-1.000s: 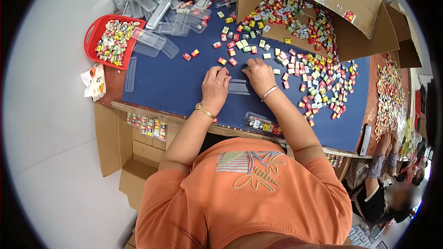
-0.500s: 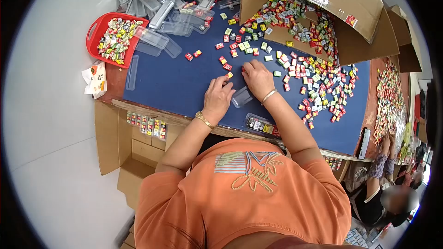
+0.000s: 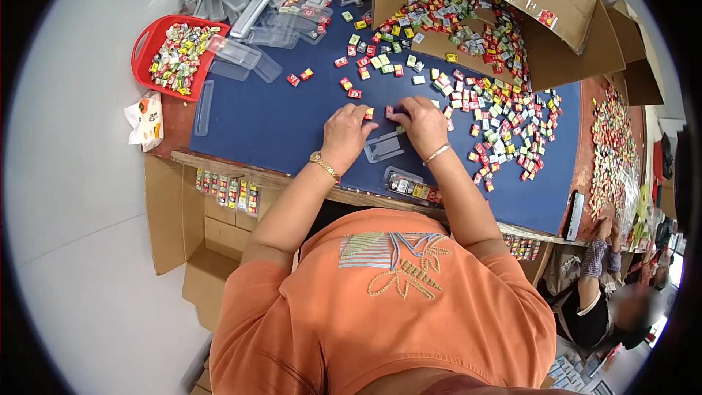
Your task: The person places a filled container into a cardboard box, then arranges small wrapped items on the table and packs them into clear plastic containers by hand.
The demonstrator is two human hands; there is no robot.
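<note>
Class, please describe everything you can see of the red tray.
The red tray looks like smooth plastic, with raised walls and a handle opening at its left end. It sits upright at the left of the table, heaped with small pieces in white, yellow, green and red. A clear plastic piece overlaps its right edge. The left hand and right hand are away from it.

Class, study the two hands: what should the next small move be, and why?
Probably lower the small red-and-yellow box into the clear tray: it sits at the left hand's fingertips, the tray lies close by, and the tray's middle shows no boxes.
</note>
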